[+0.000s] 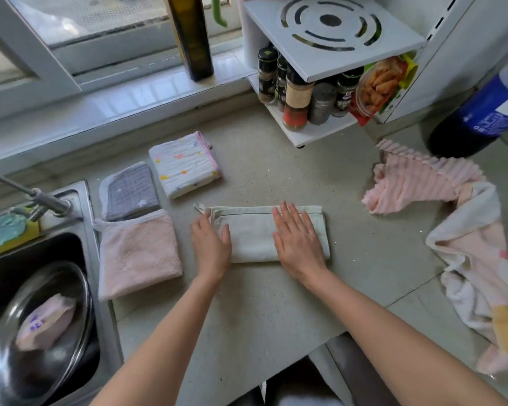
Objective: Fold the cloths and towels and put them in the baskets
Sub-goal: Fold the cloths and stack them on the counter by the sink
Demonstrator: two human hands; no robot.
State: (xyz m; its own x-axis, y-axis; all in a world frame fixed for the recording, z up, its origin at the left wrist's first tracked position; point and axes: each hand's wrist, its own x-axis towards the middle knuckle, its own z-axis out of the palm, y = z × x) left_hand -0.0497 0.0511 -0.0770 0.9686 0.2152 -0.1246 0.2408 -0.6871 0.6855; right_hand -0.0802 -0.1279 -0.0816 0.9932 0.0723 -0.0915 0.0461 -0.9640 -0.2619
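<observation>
A pale green cloth (252, 232) lies folded into a long strip on the grey counter (276, 303). My left hand (210, 247) rests on its left end with fingers apart. My right hand (298, 238) lies flat on its right half. Three folded cloths sit to the left: a pink one (138, 253), a grey one with stars (129, 191) and a white dotted one with pink trim (185, 164). At the right lie an unfolded pink ribbed cloth (417, 183) and a crumpled white and pink towel (478, 265). No basket is in view.
A steel sink (82, 218) with a metal bowl (41, 332) and a tap (41, 197) is at the left. A white spice rack (320, 83) with jars stands at the back, a dark bottle (192, 36) on the sill, a blue bottle (481, 112) at far right.
</observation>
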